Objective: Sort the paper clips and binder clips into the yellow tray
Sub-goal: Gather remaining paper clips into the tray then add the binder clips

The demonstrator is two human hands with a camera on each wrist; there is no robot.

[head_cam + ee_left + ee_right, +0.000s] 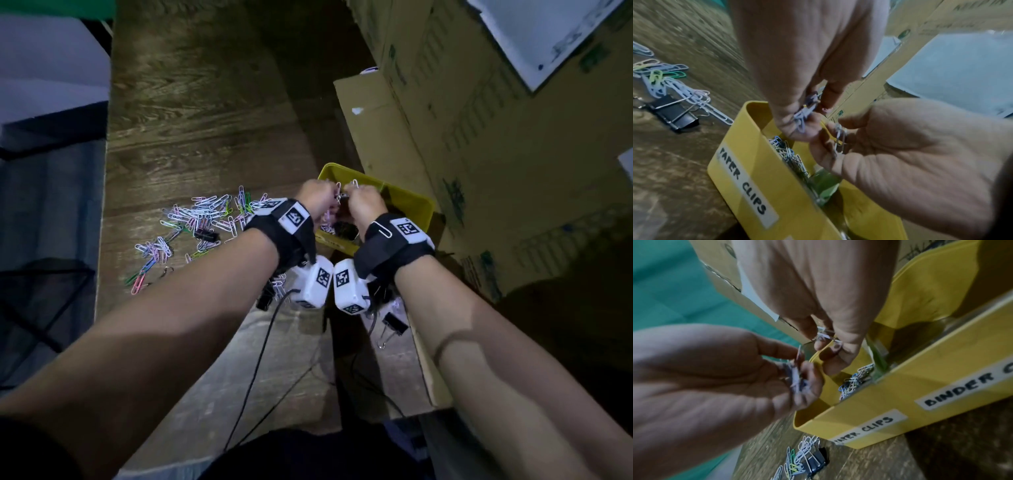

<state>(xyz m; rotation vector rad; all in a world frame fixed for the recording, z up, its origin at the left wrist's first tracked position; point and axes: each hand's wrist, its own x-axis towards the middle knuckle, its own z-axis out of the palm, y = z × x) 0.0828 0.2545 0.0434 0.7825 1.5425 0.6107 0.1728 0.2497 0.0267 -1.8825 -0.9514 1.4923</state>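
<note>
Over on the left the worktop (191, 113) still carries a loose scatter of coloured paper clips (205, 212) with a black binder clip (206, 235) lying among them, so plenty remains to sort. The left hand (317, 198) is curled around a small tangled bunch of paper clips, pinched at the fingertips just above the yellow tray (416, 202), over the end labelled for paper clips. Right beside it, nearly touching, the right hand (364, 204) pinches one or two silvery clips between thumb and fingers (it looks to be picking them apart). That tangle is the worry: linked clips could drag extras along and spill over the near rim onto the worktop, or hop the divider into the binder clip section. There's also a stray paper clip hooked on the right wrist strap (383, 229), likely to drop off unnoticed. Further right, another binder clip (394, 325) sits close to the worktop's edge beneath the forearm, where a careless sweep could knock it off.
</note>
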